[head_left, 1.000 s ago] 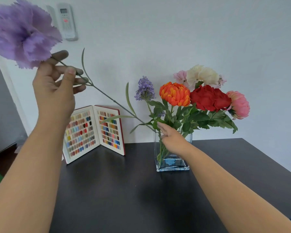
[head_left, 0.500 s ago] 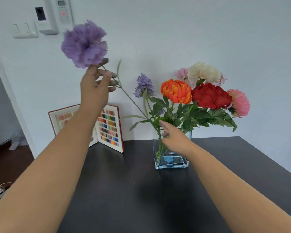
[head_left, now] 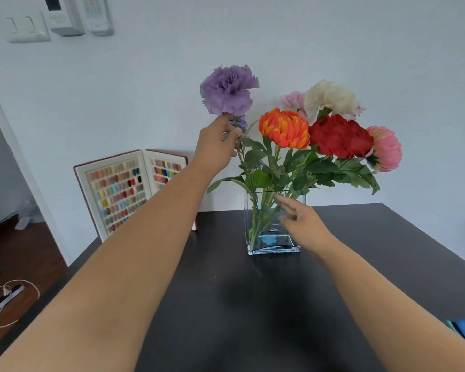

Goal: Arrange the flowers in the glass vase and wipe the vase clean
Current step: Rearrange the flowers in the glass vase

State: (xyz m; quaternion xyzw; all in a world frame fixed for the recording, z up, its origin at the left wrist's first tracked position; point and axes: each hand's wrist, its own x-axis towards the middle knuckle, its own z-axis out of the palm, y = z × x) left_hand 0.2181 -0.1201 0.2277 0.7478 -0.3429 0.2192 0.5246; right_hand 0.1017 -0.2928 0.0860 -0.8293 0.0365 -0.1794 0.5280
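From the head camera I see my left hand (head_left: 217, 146) pinching the stem just under the frilly purple carnation (head_left: 228, 89), its lower stem running down among the leaves into the square clear glass vase (head_left: 273, 224) on the black table (head_left: 226, 304). My right hand (head_left: 304, 225) hovers at the vase's front, fingers spread and blurred; I cannot tell if it touches the glass. The orange bloom (head_left: 284, 128) and red bloom (head_left: 340, 135) crowd close beside. I judge the risk is tipping: pushing the stem sideways could lever the light vase over or knock its neighbours askew.
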